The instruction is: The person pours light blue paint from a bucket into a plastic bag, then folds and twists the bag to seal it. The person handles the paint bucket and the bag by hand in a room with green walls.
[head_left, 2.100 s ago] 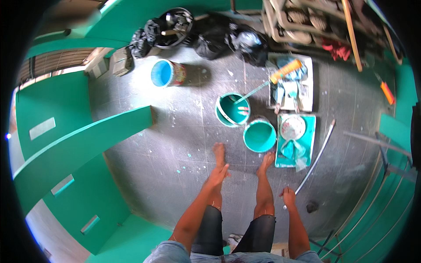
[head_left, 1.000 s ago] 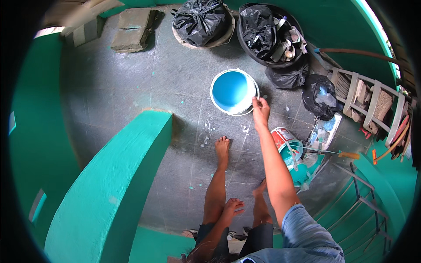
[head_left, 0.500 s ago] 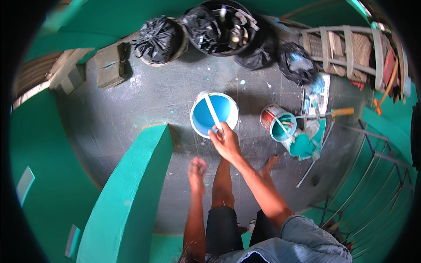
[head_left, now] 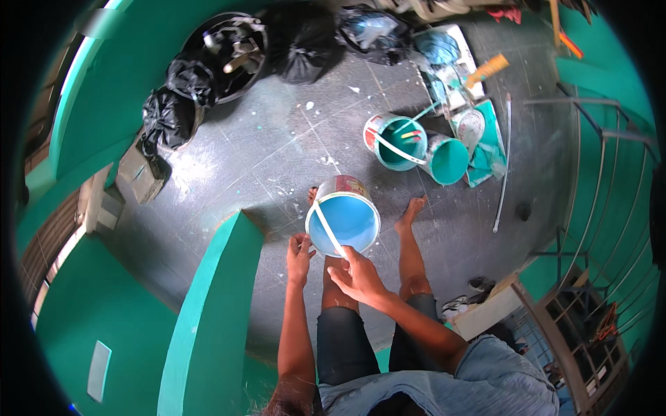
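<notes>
A white-rimmed bucket (head_left: 375, 204) with a blue interior is in front of my legs, its mouth facing me. Whether liquid lies in it I cannot tell. Its white handle (head_left: 325, 224) crosses the mouth, and my right hand (head_left: 359, 279) is closed on the handle's near end. Beside the left of the rim is my left hand (head_left: 299, 260), fingers loosely bent and apart; contact with the rim is unclear. Part of my foot shows behind the bucket.
Right of centre are a paint pail (head_left: 375, 132) with tools inside and a green-lined pail (head_left: 447, 161). A long rod (head_left: 505, 163) lies beyond them. Black bags (head_left: 303, 52) line the far wall. A green wall end (head_left: 211, 315) stands at left, a metal rack (head_left: 610, 208) at right.
My view has swung right. The bucket sits closer to my legs, its outer side now showing beyond the rim. My left hand has come up beside the rim; my right keeps the handle.
</notes>
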Demonstrator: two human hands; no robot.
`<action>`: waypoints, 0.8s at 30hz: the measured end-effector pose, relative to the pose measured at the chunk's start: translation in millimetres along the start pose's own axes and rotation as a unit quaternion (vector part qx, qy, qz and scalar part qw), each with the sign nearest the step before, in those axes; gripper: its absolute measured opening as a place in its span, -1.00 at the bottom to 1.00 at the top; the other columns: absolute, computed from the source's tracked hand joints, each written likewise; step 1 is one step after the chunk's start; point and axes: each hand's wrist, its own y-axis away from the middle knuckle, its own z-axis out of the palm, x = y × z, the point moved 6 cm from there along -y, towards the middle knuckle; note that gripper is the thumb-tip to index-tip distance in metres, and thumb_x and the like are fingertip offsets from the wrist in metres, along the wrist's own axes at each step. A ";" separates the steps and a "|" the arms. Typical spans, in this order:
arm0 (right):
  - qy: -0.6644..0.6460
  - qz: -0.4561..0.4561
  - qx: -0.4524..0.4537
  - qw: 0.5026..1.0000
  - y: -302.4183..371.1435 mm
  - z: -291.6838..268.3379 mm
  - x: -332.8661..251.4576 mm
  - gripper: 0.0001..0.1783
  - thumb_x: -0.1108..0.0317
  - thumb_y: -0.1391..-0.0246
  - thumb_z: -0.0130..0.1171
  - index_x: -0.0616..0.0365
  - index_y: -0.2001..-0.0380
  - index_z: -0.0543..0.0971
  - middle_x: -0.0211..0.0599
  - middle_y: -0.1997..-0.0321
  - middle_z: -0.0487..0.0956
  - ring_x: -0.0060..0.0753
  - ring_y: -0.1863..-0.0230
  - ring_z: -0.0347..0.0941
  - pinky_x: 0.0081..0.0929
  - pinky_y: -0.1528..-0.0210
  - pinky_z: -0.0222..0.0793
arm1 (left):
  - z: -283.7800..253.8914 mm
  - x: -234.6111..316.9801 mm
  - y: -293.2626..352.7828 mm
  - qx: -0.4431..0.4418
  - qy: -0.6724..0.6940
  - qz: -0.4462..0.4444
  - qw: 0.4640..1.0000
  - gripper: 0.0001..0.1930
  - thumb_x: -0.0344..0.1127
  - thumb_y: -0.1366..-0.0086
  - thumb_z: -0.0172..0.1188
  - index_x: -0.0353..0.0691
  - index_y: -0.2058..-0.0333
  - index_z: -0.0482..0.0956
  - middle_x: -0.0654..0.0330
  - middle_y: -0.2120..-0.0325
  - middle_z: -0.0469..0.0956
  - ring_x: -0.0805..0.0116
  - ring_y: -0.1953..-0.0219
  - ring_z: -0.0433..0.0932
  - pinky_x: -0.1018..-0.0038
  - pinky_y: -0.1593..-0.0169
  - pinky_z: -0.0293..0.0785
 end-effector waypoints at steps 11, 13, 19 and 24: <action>-0.011 0.006 0.116 0.993 50.3 -125.8 134.3 -0.65 0.47 0.16 0.16 0.25 0.24 0.36 -0.16 0.60 0.36 -0.09 0.50 0.36 -0.22 0.43 0.26 | 179.5 -43.1 13.7 -0.041 -0.136 0.079 0.987 -0.76 -0.30 -0.23 0.11 -0.30 0.24 0.31 0.21 0.49 0.41 0.48 0.47 0.49 0.54 0.40 0.54; -0.024 0.007 0.141 0.990 57.6 -144.8 156.6 -0.64 0.49 0.16 0.15 0.27 0.22 0.36 -0.15 0.58 0.37 -0.07 0.48 0.37 -0.21 0.40 0.26 | 212.3 -45.2 19.1 -0.052 -0.133 0.083 0.986 -0.78 -0.34 -0.22 0.13 -0.30 0.28 0.29 0.21 0.55 0.40 0.49 0.51 0.48 0.54 0.44 0.55; -0.003 0.019 0.186 0.982 68.0 -190.1 219.7 -0.56 0.48 0.12 0.13 0.26 0.08 0.37 -0.09 0.30 0.40 -0.09 0.32 0.38 -0.30 0.31 0.29 | 301.1 -53.6 17.4 -0.111 -0.144 0.015 0.983 -0.80 -0.34 -0.24 0.07 -0.32 0.30 0.27 0.16 0.51 0.41 0.46 0.52 0.49 0.53 0.41 0.56; 0.071 0.061 0.188 0.978 69.5 -223.6 246.1 -0.55 0.44 0.09 0.11 0.23 0.05 0.37 -0.08 0.13 0.37 -0.06 0.18 0.38 -0.21 0.17 0.31 | 353.8 -71.0 4.0 -0.117 -0.145 -0.023 0.982 -0.79 -0.35 -0.25 0.05 -0.34 0.27 0.24 0.10 0.46 0.41 0.39 0.49 0.49 0.48 0.36 0.57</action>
